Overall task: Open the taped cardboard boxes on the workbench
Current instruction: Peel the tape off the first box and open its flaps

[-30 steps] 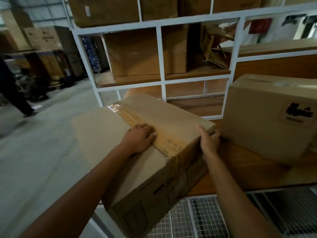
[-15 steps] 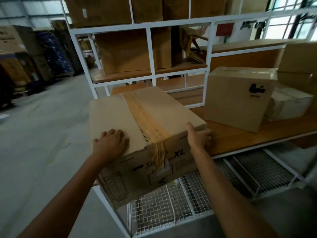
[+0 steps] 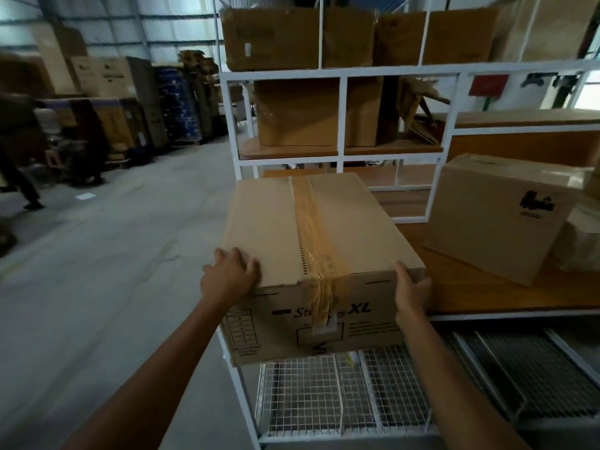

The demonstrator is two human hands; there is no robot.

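Observation:
A large cardboard box (image 3: 269, 228) marked XL sits at the left end of the wooden workbench (image 3: 470, 293), overhanging its front edge. Brown tape (image 3: 313, 235) runs down the middle of its lid and hangs crumpled over the front face. My left hand (image 3: 229, 276) grips the near left top corner of the box. My right hand (image 3: 410, 290) clasps the near right corner. A second taped box (image 3: 493, 216) with a black logo stands tilted on the bench to the right.
White metal shelving (image 3: 341, 73) behind the bench holds more cardboard boxes. Wire mesh racks (image 3: 341, 391) lie under the bench. The concrete aisle (image 3: 97, 271) lies to the left, with stacked pallets and a person's legs (image 3: 22, 186) far left.
My left hand slid from the taped seam to the box's near left corner. The box has swung square to me, and my view pulled back and turned slightly left.

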